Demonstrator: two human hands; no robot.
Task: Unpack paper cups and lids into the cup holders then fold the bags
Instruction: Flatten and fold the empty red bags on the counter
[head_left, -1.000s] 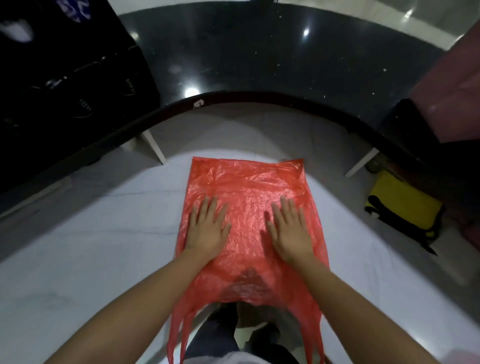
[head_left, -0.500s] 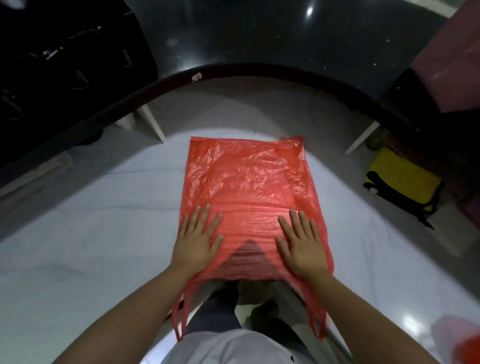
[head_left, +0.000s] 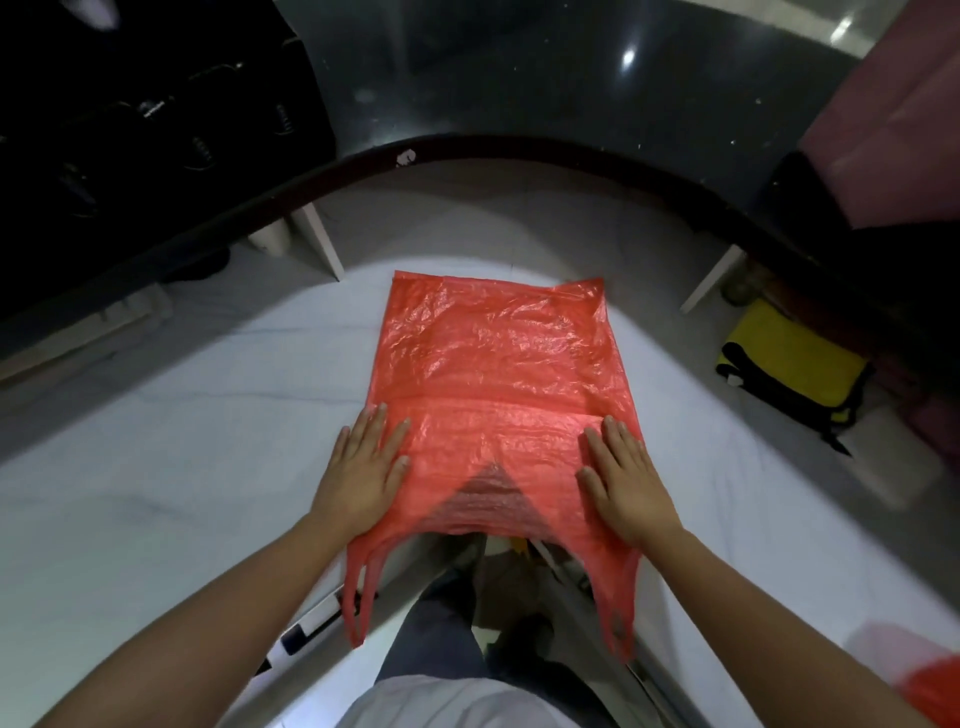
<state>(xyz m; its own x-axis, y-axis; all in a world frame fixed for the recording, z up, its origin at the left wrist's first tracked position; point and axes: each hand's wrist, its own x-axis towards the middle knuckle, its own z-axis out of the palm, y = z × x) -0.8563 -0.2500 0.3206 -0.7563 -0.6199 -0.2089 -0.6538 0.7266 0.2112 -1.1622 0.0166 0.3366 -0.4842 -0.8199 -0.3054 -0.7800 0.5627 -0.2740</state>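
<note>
Both hands have slid outward: left hand (head_left: 363, 470) and right hand (head_left: 626, 480) press flat, fingers straight, on the red bag (head_left: 493, 374).

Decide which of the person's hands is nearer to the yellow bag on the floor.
Right. The right hand presses the red plastic bag's edge on the yellow bag's side; the left hand presses the opposite edge.

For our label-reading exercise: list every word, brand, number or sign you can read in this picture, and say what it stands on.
None can be read.
Red plastic bag: no print visible.
Yellow and black bag on the floor: no legible lettering.
White mark on the dark counter edge: too small to tell.
</note>
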